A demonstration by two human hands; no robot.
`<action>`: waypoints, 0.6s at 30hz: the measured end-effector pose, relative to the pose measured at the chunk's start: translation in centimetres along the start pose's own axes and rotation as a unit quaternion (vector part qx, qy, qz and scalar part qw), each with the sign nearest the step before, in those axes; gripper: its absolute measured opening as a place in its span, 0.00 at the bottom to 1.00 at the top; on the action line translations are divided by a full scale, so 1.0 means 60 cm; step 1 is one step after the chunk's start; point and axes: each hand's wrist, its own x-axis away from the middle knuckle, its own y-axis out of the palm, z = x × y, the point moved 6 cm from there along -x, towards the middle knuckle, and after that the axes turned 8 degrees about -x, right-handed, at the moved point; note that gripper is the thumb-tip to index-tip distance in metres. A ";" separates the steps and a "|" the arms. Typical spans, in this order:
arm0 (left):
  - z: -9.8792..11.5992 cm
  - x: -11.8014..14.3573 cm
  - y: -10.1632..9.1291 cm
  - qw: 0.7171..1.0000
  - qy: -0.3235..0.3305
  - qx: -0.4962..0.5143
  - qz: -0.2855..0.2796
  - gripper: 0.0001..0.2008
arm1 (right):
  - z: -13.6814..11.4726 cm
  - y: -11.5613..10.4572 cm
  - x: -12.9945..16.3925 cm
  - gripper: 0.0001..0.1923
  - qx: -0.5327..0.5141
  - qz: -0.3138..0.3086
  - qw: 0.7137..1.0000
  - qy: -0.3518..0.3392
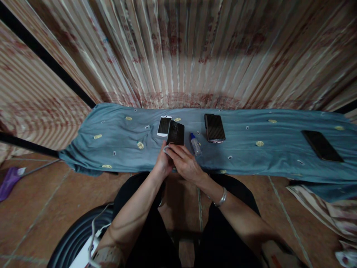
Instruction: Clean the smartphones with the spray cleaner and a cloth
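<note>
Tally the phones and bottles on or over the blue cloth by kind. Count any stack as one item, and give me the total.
White phone: 1
Dark phones, single: 2 (the held phone and the far-right phone)
Phone stack: 1 (number inside unclear)
Blue-capped bottle: 1
Total: 5

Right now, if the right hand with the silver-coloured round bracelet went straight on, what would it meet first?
Probably the bare left hand, holding the black rectangular phone; its depth against the right hand is unclear.
</note>
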 end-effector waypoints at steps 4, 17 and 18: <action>0.003 0.002 -0.002 1.000 0.008 0.009 0.015 0.24 | 0.004 0.025 0.008 0.29 0.011 -0.024 1.000 -0.017; 0.001 0.043 0.039 0.999 -0.002 -0.033 0.029 0.20 | 0.074 -0.004 -0.008 0.27 0.054 -0.002 0.995 0.078; 0.000 0.044 0.039 0.999 -0.004 -0.042 0.028 0.21 | 0.077 -0.007 -0.008 0.28 0.055 0.001 0.995 0.084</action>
